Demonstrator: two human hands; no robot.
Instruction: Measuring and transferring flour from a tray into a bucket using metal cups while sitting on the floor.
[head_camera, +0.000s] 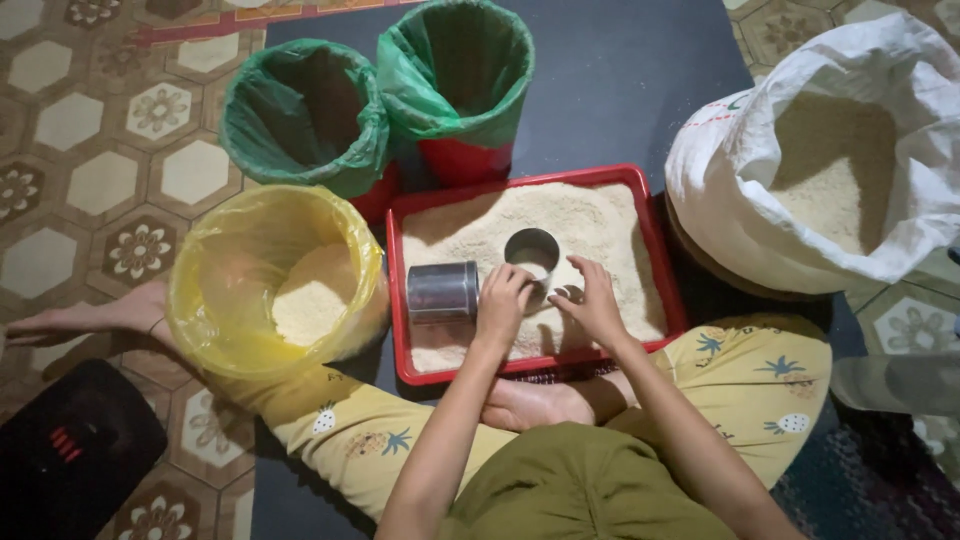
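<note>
Person sits cross-legged on floor, shallow red plastic tray (397, 300) heaped with pale grain pulled right against legs, so both hands work without reaching.

Left hand (503, 303) cups rim of upright round metal tin (532, 255), fingers curled, seemingly steadying it in grain. Right hand (592, 300) just beside, fingers loosely spread, pressing grain, gripping nothing.

Second metal tin (442, 292) lies on side just left of left hand, within easy grab.

Yellow-lined bucket (262, 275), part filled, further left. Two green-lined buckets (305, 120) beyond hands. Open white sack (800, 160) off to right of right hand.
</note>
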